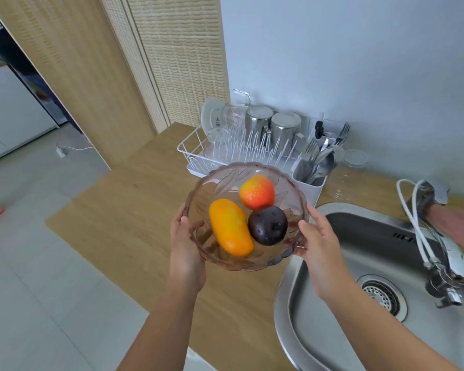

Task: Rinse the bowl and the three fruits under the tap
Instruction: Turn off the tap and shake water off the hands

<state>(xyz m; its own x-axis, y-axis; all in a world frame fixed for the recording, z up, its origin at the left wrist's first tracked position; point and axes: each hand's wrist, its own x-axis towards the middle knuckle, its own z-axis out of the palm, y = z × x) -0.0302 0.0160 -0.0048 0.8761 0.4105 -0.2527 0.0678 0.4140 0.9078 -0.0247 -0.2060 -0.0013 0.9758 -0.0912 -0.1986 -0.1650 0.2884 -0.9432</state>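
Bowl between left hand, right hand, both gripping rim

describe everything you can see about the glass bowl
The bowl looks like clear, pink-tinted glass with a scalloped rim and a leaf pattern pressed into its wall. It is held upright above the wooden counter, just left of the sink, with the left hand and right hand gripping opposite sides. Inside lie an oblong orange fruit, a round orange-red fruit and a dark purple fruit, touching one another.
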